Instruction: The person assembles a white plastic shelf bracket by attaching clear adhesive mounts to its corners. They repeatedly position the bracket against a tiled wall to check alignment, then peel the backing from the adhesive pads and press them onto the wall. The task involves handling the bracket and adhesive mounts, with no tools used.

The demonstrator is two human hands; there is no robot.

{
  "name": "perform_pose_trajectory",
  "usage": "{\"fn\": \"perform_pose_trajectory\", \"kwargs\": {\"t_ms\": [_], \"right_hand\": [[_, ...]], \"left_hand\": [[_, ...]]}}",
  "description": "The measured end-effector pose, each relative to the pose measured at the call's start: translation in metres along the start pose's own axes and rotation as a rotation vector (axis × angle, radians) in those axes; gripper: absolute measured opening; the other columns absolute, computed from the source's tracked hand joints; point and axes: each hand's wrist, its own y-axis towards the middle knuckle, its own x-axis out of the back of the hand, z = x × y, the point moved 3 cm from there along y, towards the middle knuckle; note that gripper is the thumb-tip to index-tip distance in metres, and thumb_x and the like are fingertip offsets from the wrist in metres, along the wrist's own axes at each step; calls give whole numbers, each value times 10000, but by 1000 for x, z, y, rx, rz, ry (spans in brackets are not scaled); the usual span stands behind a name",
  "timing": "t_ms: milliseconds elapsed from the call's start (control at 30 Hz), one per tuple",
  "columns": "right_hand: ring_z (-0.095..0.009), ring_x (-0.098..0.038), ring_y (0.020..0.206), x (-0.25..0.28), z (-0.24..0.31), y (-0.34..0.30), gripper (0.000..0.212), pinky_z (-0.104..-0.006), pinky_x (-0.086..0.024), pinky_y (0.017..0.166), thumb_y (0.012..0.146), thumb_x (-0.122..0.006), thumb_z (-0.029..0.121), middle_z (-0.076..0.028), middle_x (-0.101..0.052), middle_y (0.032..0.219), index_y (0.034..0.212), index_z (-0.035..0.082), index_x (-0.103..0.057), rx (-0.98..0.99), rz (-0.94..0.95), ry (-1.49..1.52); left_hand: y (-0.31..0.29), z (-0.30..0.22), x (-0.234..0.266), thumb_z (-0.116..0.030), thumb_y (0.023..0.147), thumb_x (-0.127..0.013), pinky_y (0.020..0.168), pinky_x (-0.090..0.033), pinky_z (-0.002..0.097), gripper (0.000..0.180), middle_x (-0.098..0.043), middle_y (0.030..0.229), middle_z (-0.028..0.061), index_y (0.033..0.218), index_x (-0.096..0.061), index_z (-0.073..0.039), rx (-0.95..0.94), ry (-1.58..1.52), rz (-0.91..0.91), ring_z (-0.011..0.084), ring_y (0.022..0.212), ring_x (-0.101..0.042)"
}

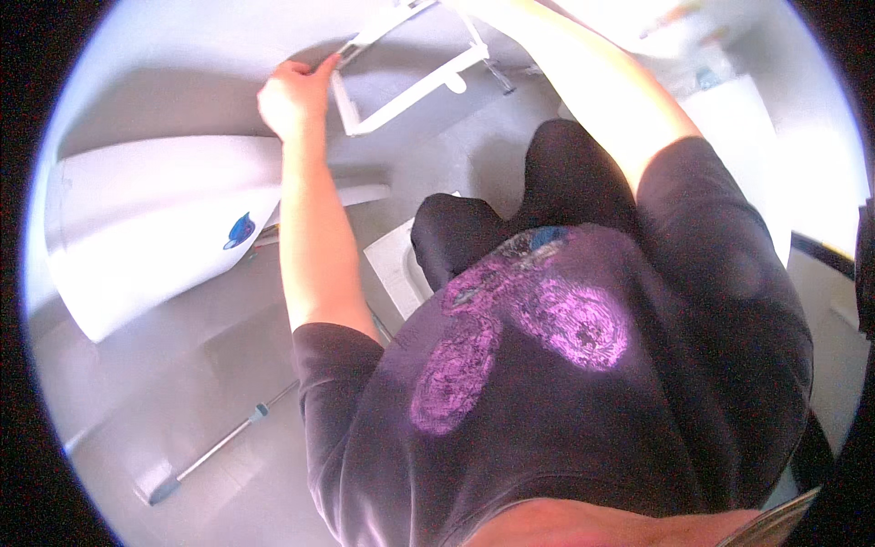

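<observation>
A white, roughly rectangular open frame [401, 108] is at the top of the view, tilted, with a small rounded tab on its near bar. My left hand [296, 98] grips its left side, with the thumb lying along the bar near the corner and the other fingers curled. My right forearm reaches up past the frame's right side and leaves the view at the top edge, so the right hand is not seen. Beside the frame's right end, a thin metal rod [499, 78] with a dark tip slants down.
To the left stands a large white smooth-sided object [164, 214] with a blue emblem. A metal pole [219, 451] lies across the grey tiled floor [118, 410] at lower left. Next to my knee is a white square-edged item [394, 264]. Overexposed white surfaces are at upper right.
</observation>
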Motion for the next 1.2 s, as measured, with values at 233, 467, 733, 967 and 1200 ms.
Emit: {"fn": "perform_pose_trajectory", "kwargs": {"t_ms": [233,467,733,967,1200], "right_hand": [[-328,-615,698,13,-2,0,153,-432,-477,629,688,-668,256,-139,-623,676,670,104,-662,-116,3,-15],[-218,-614,666,2,-12,3,244,-345,-477,642,700,-693,350,-43,-627,680,700,112,-640,-87,-10,-37],[-172,-591,612,14,-14,6,259,-325,-452,601,690,-725,341,-33,-607,611,687,97,-638,-84,19,-52],[-158,-568,535,23,-10,11,275,-302,-446,559,652,-762,323,-36,-589,557,642,80,-633,-34,34,-37],[-162,-573,534,20,-12,11,235,-295,-453,553,642,-767,269,-43,-605,584,657,74,-636,-22,15,40]], "left_hand": [[6,-14,0,-484,623,-741,675,-517,331,471,-658,709,125,802,-671,-54,11,-94,4,252,678,-657],[0,-13,16,-508,621,-734,699,-515,325,523,-668,772,125,842,-682,-37,36,-188,-64,246,740,-662],[3,-17,26,-463,605,-762,630,-508,318,436,-643,643,77,760,-661,-69,52,-183,-78,219,624,-641],[2,-15,26,-442,620,-763,647,-506,323,414,-647,662,70,776,-654,-75,110,-266,-22,214,646,-641],[2,-13,24,-420,607,-772,630,-494,338,400,-629,637,64,749,-632,-73,110,-312,-52,231,638,-625]]}}
